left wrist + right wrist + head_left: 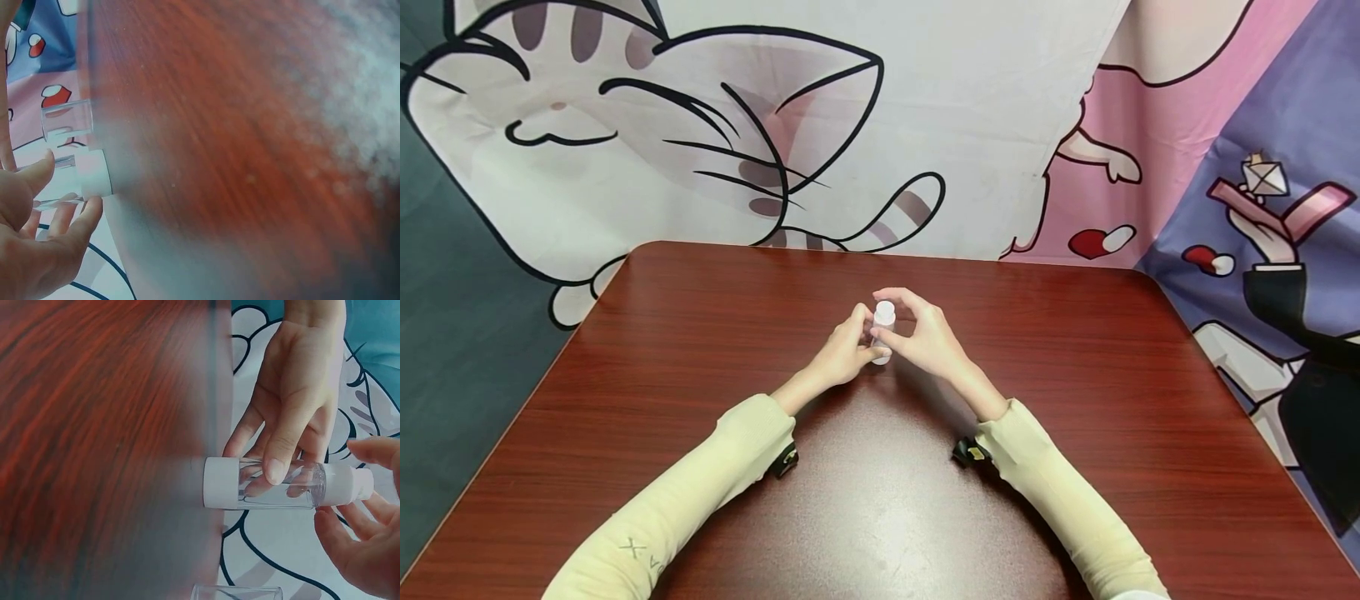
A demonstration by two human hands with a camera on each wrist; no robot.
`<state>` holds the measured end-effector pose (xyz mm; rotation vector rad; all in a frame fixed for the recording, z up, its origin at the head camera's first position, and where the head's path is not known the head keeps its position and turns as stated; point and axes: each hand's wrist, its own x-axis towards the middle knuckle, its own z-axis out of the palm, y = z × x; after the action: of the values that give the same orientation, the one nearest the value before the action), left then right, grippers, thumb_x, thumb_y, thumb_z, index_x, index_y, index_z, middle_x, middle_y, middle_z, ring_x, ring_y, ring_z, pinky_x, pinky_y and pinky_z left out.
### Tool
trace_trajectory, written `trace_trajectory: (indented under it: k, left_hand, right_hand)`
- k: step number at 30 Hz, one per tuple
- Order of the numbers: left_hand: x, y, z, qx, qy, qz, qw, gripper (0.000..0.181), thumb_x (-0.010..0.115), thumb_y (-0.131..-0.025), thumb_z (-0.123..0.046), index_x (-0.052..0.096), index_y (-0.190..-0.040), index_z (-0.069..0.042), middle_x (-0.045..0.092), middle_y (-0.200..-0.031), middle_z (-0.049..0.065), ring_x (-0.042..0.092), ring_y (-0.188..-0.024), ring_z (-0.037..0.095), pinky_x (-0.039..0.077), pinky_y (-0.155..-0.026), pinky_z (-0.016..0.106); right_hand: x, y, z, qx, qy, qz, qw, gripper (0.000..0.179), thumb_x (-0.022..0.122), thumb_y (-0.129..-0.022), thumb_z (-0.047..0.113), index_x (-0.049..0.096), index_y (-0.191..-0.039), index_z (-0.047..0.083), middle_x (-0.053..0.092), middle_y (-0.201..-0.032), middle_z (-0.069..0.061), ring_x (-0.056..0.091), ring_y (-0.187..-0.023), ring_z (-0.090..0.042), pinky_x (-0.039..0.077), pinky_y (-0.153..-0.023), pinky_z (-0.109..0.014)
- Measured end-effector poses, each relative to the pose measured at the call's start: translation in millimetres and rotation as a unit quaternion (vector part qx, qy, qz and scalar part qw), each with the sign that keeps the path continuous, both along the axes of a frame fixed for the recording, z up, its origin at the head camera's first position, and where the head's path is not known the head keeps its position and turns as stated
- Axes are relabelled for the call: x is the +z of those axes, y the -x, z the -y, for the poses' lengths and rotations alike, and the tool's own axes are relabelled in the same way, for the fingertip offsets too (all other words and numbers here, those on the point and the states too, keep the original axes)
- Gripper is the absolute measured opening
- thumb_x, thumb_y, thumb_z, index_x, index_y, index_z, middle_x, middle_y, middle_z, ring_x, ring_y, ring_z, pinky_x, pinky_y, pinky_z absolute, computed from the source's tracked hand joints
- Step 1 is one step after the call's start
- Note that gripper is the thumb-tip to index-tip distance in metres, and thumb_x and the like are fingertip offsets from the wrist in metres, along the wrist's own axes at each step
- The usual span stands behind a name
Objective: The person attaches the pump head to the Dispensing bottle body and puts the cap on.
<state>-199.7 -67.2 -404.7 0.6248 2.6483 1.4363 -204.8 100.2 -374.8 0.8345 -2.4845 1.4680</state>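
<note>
A small pump bottle point(885, 313) with a clear body, a white base and a white top stands upright on the brown table point(760, 292). My left hand point(841, 354) holds its clear body, thumb in front and fingers behind, as the right wrist view shows. Around the white top is my right hand point(928, 337), its fingers spread. In the right wrist view one fingertip point(324, 519) of it meets the edge of the white collar point(337, 484), while another finger stays apart. A clear cap-like cylinder point(67, 122) stands beside the bottle.
Behind the table hangs a cloth point(985, 125) printed with a cartoon cat and figures. Dark devices point(972, 452) sit under both pale sleeves point(1060, 492). Light reflects off the table's near middle.
</note>
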Motion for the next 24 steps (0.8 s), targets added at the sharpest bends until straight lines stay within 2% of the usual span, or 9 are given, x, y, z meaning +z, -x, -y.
trace_trajectory:
  k: [5,11,24]
  left_hand:
    - [0.5,-0.6,-0.7,0.008,0.001,-0.003,1.0,0.04,0.073,-0.085,-0.01,0.04,-0.106,-0.004,0.066,-0.099,0.017,0.064,-0.093,0.025,0.055,-0.081,0.035]
    - [-0.2,-1.0,-0.9,0.006,-0.006,0.0,1.0,0.039,0.072,-0.085,-0.008,0.039,-0.106,-0.004,0.065,-0.099,0.018,0.064,-0.094,0.026,0.056,-0.081,0.035]
    - [-0.4,-0.8,-0.9,0.001,-0.008,0.003,1.0,0.038,0.071,-0.086,-0.008,0.039,-0.108,-0.004,0.064,-0.101,0.018,0.064,-0.094,0.026,0.056,-0.083,0.036]
  right_hand:
    - [0.9,-0.5,-2.2,0.023,-0.001,-0.001,0.9997,0.04,0.062,-0.085,-0.001,0.059,-0.124,0.006,0.065,-0.122,-0.009,0.066,-0.107,-0.023,0.052,-0.096,-0.034]
    - [0.2,0.0,-3.6,0.019,-0.001,0.005,0.9998,0.038,0.059,-0.085,-0.003,0.06,-0.122,0.004,0.068,-0.114,-0.011,0.066,-0.104,-0.021,0.053,-0.094,-0.033]
    - [0.3,-1.2,-6.6,0.001,-0.006,-0.002,1.0,0.037,0.065,-0.085,0.0,0.06,-0.121,0.006,0.07,-0.107,-0.012,0.068,-0.096,-0.023,0.055,-0.088,-0.036]
